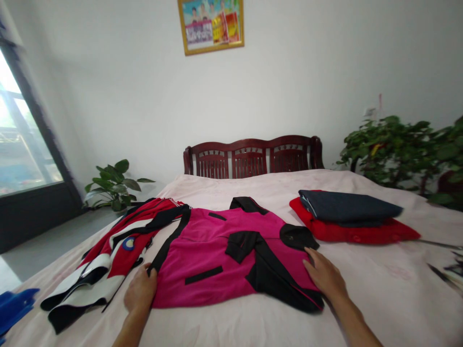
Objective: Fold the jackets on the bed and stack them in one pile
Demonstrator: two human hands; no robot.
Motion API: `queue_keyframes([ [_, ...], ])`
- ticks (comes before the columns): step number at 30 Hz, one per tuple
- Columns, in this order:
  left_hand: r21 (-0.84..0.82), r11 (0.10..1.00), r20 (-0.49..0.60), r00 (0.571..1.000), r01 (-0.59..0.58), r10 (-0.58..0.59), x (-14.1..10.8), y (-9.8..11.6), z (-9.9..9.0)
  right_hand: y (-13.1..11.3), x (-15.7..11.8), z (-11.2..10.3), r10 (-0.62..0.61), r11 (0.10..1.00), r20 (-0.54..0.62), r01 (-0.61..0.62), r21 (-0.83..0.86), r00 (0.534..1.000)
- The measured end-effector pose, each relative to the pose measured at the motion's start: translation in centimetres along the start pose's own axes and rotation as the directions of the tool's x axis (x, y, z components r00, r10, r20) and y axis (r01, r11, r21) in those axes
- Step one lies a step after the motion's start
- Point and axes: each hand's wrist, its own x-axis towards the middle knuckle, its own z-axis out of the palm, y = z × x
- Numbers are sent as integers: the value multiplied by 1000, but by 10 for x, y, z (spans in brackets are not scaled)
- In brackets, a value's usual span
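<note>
Lying between left hand (140, 289) and right hand (323, 274), a magenta jacket (217, 255) with black trim, flat on the bed (361, 299); left curled against its edge, grip unclear; right open, flat on it.

Daylight pours through the window (25, 130) on the left and blows out to pure white, but the room stays soft and evenly lit, with hardly any shadow on the bedspread (379, 299). Wide lens bends everything near the edges, and the window frame (40, 118) leans hard.
</note>
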Motion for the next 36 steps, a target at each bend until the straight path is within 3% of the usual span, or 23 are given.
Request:
queue_keyframes([
  [36,189,982,72,997,-17,3,-8,13,-12,2,1,0,35,999,18,-35,-13,999],
])
